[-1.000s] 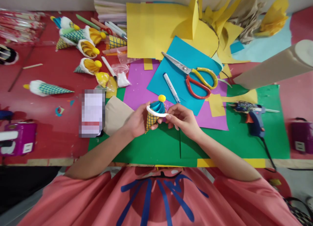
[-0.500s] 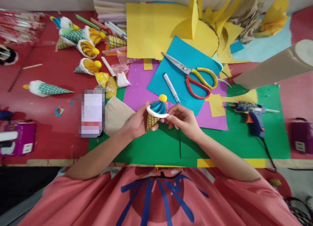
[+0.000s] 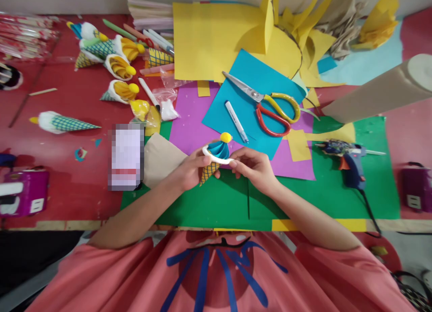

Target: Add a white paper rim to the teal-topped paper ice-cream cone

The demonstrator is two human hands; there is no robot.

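A small paper ice-cream cone [image 3: 209, 172], yellow with a dark grid, is tilted in my left hand [image 3: 191, 170], whose thumb presses on its rim. Pleated blue paper [image 3: 219, 150] fills its mouth, topped by a yellow ball [image 3: 226, 138]. Along the front of the rim runs a soft white clay-like strip [image 3: 218, 160]. My right hand [image 3: 255, 167] pinches the right end of this strip between thumb and fingers. Just beyond the hands, a white marker [image 3: 236, 121] and large scissors [image 3: 266, 105] with red and yellow handles lie on blue paper [image 3: 219, 111].
A glue gun [image 3: 353, 163] lies right on the green sheet [image 3: 337, 195], with a cardboard tube [image 3: 378, 91] behind it. Several finished cones [image 3: 101, 48] are at the back left. A blurred phone-like object [image 3: 126, 156] lies left of my hands. Yellow card [image 3: 216, 39] lies behind.
My left thumb has come up onto the white strip at the rim. The cone has tipped slightly, its point shifting left. My right hand keeps its pinch almost in place.
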